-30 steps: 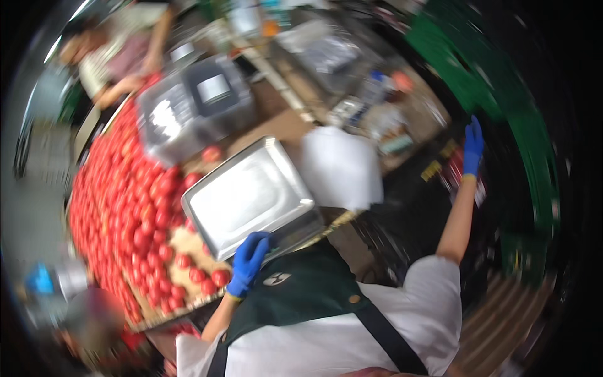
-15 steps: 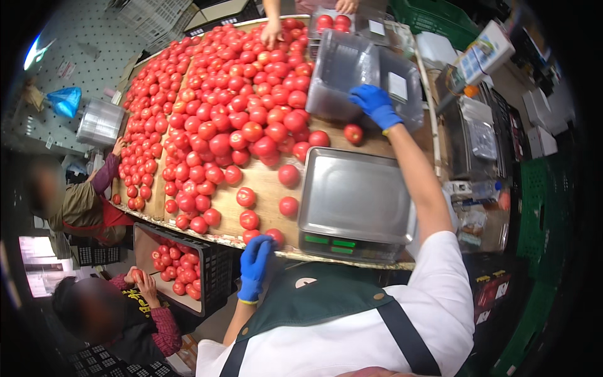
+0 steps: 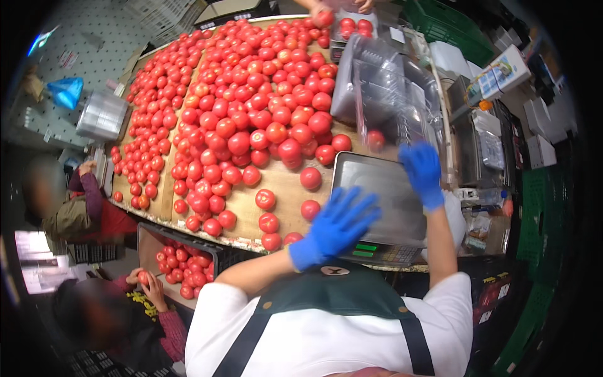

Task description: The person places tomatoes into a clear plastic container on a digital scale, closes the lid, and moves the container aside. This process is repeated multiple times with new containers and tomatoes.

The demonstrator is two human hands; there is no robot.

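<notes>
My right hand (image 3: 422, 174), in a blue glove, is closed on the near edge of a clear plastic container (image 3: 384, 103). This container is tilted up in front of a stack of similar clear containers (image 3: 348, 81). A tomato (image 3: 375, 140) shows through or beside its plastic. My left hand (image 3: 339, 223), also blue-gloved, is open with fingers spread over the left front part of the scale's metal tray (image 3: 380, 188). It holds nothing. The scale's green-lit display (image 3: 364, 250) is at the near edge. A few loose tomatoes (image 3: 309, 209) lie just left of the scale.
A large heap of tomatoes (image 3: 251, 94) covers the wooden table to the left. Across the table, a co-worker's hand (image 3: 317, 9) holds a tomato near a filled tray. Two people work at left, one beside a crate of tomatoes (image 3: 185, 267). Green crates (image 3: 449, 31) stand at far right.
My right hand has drawn a clear container from the stack toward me. My left hand has moved from the table's front edge up and right over the scale, fingers spreading.
</notes>
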